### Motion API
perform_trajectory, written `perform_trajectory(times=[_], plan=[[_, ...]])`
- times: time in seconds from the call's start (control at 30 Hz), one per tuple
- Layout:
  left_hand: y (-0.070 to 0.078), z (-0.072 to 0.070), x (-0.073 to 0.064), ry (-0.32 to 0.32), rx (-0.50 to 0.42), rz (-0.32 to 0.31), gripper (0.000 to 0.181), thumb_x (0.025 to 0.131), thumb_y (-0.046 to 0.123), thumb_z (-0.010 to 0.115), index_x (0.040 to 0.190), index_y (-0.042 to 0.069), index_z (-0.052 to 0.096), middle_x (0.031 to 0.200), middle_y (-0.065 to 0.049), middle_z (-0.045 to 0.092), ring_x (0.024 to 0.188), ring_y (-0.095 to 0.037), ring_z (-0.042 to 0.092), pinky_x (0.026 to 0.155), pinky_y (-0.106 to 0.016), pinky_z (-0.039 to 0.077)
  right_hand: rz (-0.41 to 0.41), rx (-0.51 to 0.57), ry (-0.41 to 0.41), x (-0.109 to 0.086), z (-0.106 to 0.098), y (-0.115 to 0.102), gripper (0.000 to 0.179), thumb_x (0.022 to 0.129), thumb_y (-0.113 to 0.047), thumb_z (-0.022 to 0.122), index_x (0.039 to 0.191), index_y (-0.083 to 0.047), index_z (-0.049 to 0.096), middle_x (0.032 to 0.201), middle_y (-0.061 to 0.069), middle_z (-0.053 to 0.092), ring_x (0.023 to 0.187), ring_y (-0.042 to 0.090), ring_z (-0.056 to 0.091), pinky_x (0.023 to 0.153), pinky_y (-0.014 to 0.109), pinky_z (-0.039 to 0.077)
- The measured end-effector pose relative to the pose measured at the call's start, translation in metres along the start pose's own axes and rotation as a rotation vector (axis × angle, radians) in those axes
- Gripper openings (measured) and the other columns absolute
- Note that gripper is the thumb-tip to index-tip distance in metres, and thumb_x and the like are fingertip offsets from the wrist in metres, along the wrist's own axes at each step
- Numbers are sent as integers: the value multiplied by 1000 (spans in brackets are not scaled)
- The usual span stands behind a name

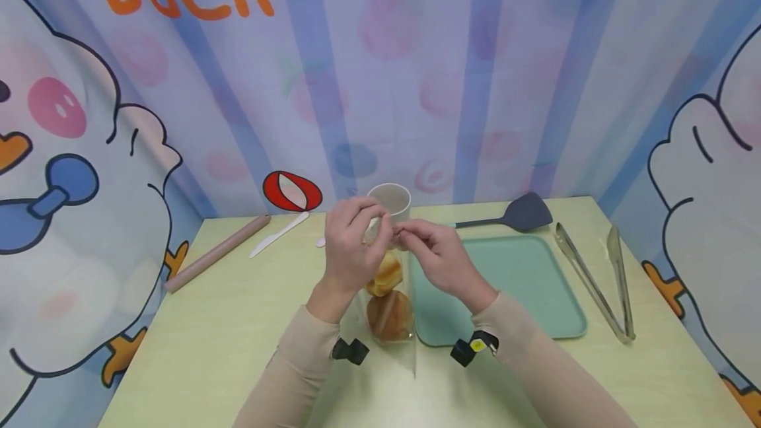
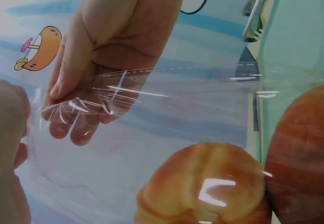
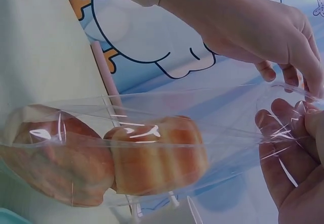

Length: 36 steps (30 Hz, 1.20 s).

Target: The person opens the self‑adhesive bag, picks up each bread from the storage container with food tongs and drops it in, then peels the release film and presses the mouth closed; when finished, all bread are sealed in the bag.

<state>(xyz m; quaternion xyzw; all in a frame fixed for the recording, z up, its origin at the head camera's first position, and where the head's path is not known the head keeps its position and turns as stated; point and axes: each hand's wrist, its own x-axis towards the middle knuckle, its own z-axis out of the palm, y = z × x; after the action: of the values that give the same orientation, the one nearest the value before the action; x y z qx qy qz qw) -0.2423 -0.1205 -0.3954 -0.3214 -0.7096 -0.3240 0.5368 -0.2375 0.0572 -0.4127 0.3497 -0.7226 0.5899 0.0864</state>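
A clear plastic bag [image 2: 152, 97] hangs between the two hands, over the table and beside the tray. Inside it are two bread rolls, a striped golden one [image 3: 159, 158] nearer the hands and a browner one [image 3: 63, 158] lower down. My left hand [image 1: 353, 236] pinches the bag's upper end; only its edge shows in the left wrist view. Opposite it, my right hand [image 1: 436, 256] pinches the same gathered plastic between thumb and fingers [image 2: 81, 123]. The fingertips of both hands nearly meet. Behind them stands a white cup [image 1: 397, 197], partly hidden.
A light green tray [image 1: 517, 283] lies on the right, with a dark turner [image 1: 526, 213] behind it and metal tongs [image 1: 585, 269] beside it. To the left are a rolling pin [image 1: 217, 254] and a white plastic knife [image 1: 278, 235]. A printed curtain [image 1: 404, 84] closes the back.
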Motion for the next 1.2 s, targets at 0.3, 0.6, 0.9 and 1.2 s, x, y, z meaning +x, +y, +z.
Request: perform_trajectory(times=[0.3,0.6,0.9,1.2], plan=[[4,1,-9,50,-6,122,11,94,15,73,92,4,73,91,-10,68,78,-29,59,66,-42,46,6,-32,40,1,-1,1,24,109,-6,54,126,-2,71,110,11,80,81,10,74,77,27,61],[6,0,-9,-8,14,46,9,88,11,81,95,5,81,90,-8,73,73,-27,58,61,-40,44,-16,-24,49,0,-1,-1,24,108,-4,56,126,0,70,110,13,80,91,12,76,79,37,64],[8,-3,-4,-66,124,84,7,88,11,78,91,7,83,86,-4,76,73,-25,62,58,-39,44,-52,-98,49,-1,-2,-6,24,106,-2,58,126,3,71,116,15,78,98,22,78,83,31,63],[10,-3,3,-87,194,113,7,82,4,67,81,5,74,80,-5,71,67,-24,58,52,-34,36,-182,-194,22,1,-1,-9,25,105,2,59,125,4,72,115,19,77,102,26,77,84,35,64]])
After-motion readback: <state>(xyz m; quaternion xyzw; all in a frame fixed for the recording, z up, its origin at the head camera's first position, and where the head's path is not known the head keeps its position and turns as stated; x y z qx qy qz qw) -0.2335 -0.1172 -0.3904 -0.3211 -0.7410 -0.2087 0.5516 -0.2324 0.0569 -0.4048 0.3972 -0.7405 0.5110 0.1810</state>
